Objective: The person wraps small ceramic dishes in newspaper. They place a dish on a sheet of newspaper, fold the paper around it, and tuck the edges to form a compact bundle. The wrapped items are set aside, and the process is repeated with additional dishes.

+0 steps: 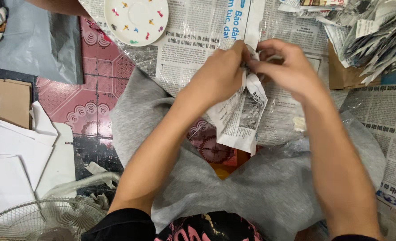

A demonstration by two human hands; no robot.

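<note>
Newspaper-covered floor [193, 49] — both hands [220, 73] [287, 67] on newsprint bundle [240, 118]

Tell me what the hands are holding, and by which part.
Both the left hand and right hand pinch a newspaper-wrapped bundle at its twisted top end.

A crumpled newspaper-wrapped bundle [241, 117] (black-and-white print, twisted at the top) hangs upright above grey-trousered knees.

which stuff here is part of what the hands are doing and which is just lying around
In hand:
left hand and right hand, both gripping the crumpled newspaper bundle
flat newspaper sheets spread under the hands

Lying about:
white saucer with coloured dots
white paper stack
cardboard piece
fan grille
shredded newspaper pile
</note>
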